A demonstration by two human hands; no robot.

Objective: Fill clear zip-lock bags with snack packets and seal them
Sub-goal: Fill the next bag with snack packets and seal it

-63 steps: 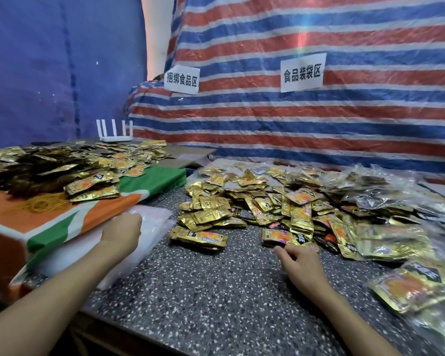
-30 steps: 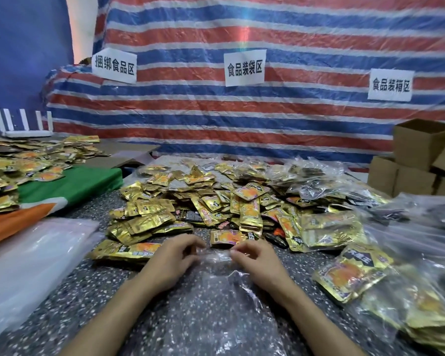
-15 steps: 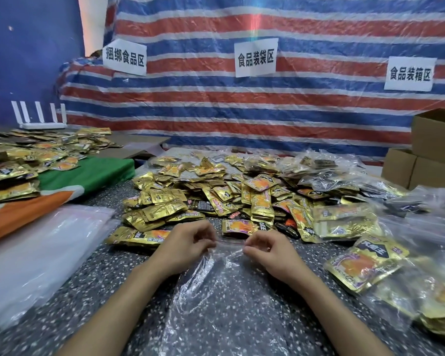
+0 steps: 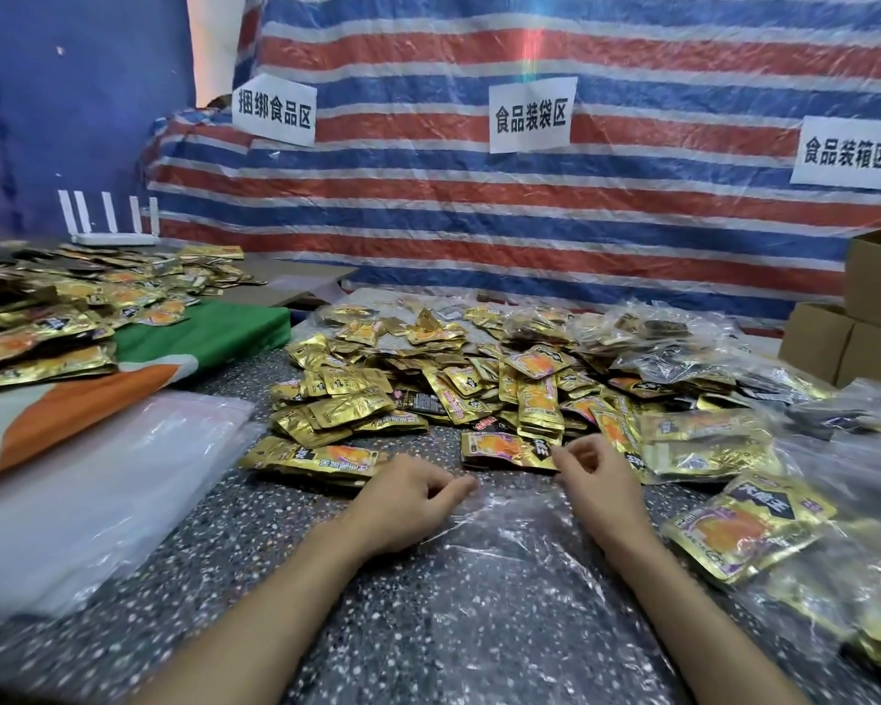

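**Mia:** Where is the bag?

**Ben:** The clear zip-lock bag [image 4: 509, 562] lies flat on the counter [image 4: 225, 602], right in front of the person. A moment ago the left hand was over by the stack of empty bags [image 4: 98, 480]. Now one bag is here in the middle.

**Mia:** What do the hands do?

**Ben:** The left hand [image 4: 403, 501] pinches the left end of the bag's mouth with curled fingers. The right hand [image 4: 601, 480] is at the other end. Its fingers are curled too, but I cannot tell if they pinch the bag or touch the gold snack packet [image 4: 504, 447] just behind it.

**Mia:** Is anything in the bag?

**Ben:** No, it looks empty. I see the speckled counter through it.

**Mia:** What changes?

**Ben:** The hands are a little further apart than just before. I think they are pulling the mouth open.

**Mia:** And then?

**Ben:** Then packets from the pile of snack packets [image 4: 479, 384] can go in. Filled bags [image 4: 784, 552] already lie on the right.
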